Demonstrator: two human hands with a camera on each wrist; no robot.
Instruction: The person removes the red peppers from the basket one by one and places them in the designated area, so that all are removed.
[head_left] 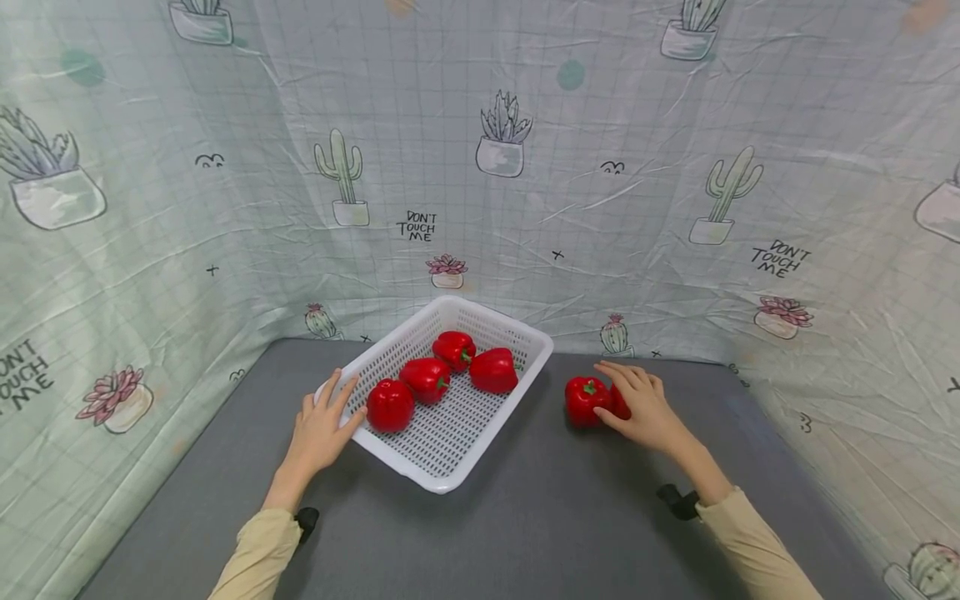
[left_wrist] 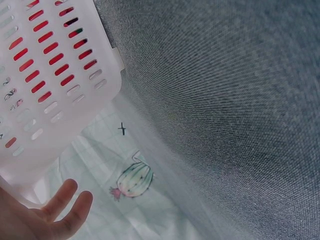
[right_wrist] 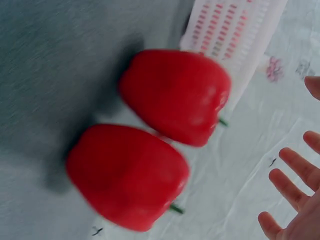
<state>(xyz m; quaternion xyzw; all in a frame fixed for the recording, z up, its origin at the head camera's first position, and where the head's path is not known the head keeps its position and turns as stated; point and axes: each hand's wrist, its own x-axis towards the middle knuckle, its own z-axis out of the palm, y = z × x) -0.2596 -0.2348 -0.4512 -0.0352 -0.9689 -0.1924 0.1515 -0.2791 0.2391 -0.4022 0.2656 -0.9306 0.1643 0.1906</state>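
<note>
My left hand (head_left: 318, 429) is at the near left rim of a white perforated plastic basket (head_left: 491, 433). Its fingers are spread, with the thumb over the rim beside a red bell pepper (head_left: 390, 406); in the left wrist view two fingers (left_wrist: 75, 212) extend past the basket wall. Several red bell peppers lie in the basket. On the right, my right hand (head_left: 645, 408) hovers with spread fingers over two more red bell peppers, one upright with its green stem up (head_left: 587, 400), the other (right_wrist: 127, 175) partly hidden beneath the hand in the head view. The right wrist view shows both side by side.
A dark grey cloth-covered table (head_left: 540, 517) lies under everything. Behind and at both sides hangs a pale fabric backdrop (head_left: 570, 217) printed with cacti. Black bands (head_left: 678, 502) show at both wrists, by the beige sleeves.
</note>
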